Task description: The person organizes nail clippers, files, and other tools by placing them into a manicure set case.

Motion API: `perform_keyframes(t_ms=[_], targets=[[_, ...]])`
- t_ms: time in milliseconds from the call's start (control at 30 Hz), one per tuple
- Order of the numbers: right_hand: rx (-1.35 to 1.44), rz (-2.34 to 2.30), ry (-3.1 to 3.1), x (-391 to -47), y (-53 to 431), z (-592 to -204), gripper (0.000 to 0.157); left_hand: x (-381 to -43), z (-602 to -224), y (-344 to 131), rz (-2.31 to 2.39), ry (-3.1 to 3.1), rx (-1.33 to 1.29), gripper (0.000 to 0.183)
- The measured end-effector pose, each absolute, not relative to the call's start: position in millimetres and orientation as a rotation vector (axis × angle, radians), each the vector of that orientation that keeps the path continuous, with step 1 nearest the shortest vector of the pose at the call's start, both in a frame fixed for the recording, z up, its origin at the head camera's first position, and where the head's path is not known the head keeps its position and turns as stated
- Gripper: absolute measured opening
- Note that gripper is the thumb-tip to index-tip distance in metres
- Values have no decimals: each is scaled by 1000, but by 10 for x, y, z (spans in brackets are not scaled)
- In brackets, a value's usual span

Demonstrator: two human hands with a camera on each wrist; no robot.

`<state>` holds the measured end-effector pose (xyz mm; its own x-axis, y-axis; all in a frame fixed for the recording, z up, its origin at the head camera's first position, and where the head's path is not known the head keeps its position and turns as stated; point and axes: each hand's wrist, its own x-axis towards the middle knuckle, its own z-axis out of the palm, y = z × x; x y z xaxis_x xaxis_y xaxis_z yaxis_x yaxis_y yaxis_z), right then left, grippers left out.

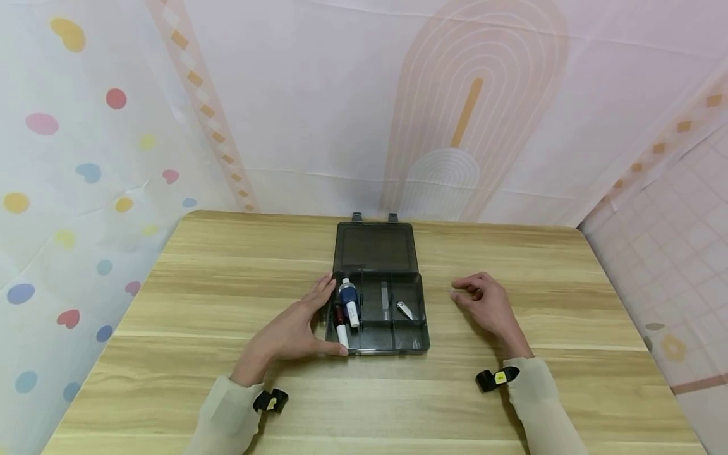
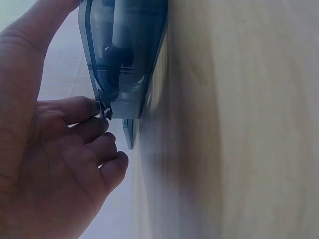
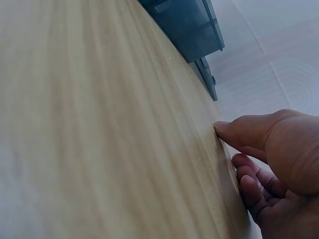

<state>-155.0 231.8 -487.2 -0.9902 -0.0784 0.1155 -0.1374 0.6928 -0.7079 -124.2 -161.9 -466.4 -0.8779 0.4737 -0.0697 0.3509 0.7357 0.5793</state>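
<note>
A dark see-through compartment box (image 1: 411, 341) lies on the table with its lid (image 1: 376, 248) folded back. My left hand (image 1: 292, 328) grips the box's left side, thumb at the front corner and fingers towards the back. In the left compartments lie a dark blue bottle (image 1: 347, 294) with a white part (image 1: 353, 315) and a dark red bottle with a white cap (image 1: 342, 335), which look like nail polish. A nail clipper (image 1: 405, 309) and a narrow clear strip (image 1: 385, 297) lie farther right. Right of the box, my right hand (image 1: 486, 302) rests on the table, fingers loosely curled.
The wooden table (image 1: 364, 404) reaches patterned cloth walls (image 1: 318, 114) at the back and sides. Two latches (image 1: 357, 217) stick out from the lid's far edge. Black straps (image 1: 272, 400) with cameras sit around both wrists.
</note>
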Motion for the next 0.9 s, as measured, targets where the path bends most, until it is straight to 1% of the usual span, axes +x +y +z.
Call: perform_keyframes(t_ms=[100, 267, 533, 900], targets=[[158, 1200, -2818, -1550, 2313, -4869, 17, -1242, -4666, -1619, 844, 2725, 654, 126], [171, 1201, -2820, -1552, 2304, -4864, 23, -1240, -4665, -1620, 846, 2726, 653, 125], [195, 1171, -2800, -1565, 2281, -4881, 12, -1234, -4647, -1621, 855, 2723, 651, 125], [188, 1212, -2787, -1536, 2314, -4877, 14, -1232, -4675, -1628, 851, 2716, 633, 126]])
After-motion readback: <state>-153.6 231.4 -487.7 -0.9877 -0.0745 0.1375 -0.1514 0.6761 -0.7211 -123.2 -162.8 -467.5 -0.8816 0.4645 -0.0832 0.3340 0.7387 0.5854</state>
